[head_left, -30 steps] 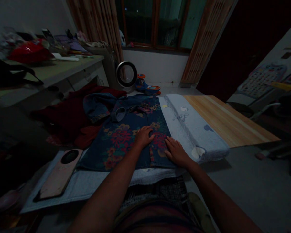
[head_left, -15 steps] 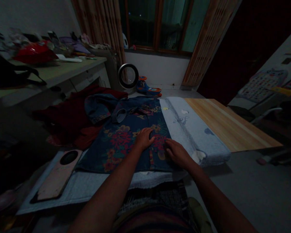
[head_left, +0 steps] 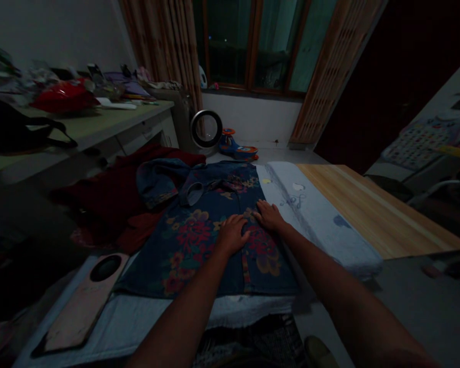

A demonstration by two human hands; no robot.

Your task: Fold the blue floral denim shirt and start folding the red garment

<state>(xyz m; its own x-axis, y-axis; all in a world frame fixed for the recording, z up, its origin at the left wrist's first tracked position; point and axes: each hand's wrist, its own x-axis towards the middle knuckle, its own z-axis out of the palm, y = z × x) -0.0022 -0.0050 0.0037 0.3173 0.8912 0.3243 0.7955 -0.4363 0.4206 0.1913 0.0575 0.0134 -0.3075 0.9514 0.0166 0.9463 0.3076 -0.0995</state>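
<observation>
A dark blue floral garment (head_left: 199,240) lies spread flat on a pale blue towel (head_left: 318,220) over a low surface. My left hand (head_left: 233,234) rests palm down on the middle of the garment, fingers slightly apart. My right hand (head_left: 268,215) lies flat on the garment a little farther up, near its right edge, beside the left hand. Neither hand holds anything. The garment's collar (head_left: 191,191) and a folded sleeve (head_left: 155,179) lie at the far end.
A pinkish board with a round hole (head_left: 82,301) sits at the near left on the towel. Dark red cloth (head_left: 115,199) is heaped to the left. A wooden tabletop (head_left: 371,204) extends right. A cluttered desk (head_left: 99,120), a round fan (head_left: 206,129) and a toy (head_left: 237,148) stand behind.
My right hand slid up the garment from near the bottom hem to beside and beyond the left hand. The left hand stayed in place. The camera view shifted slightly.
</observation>
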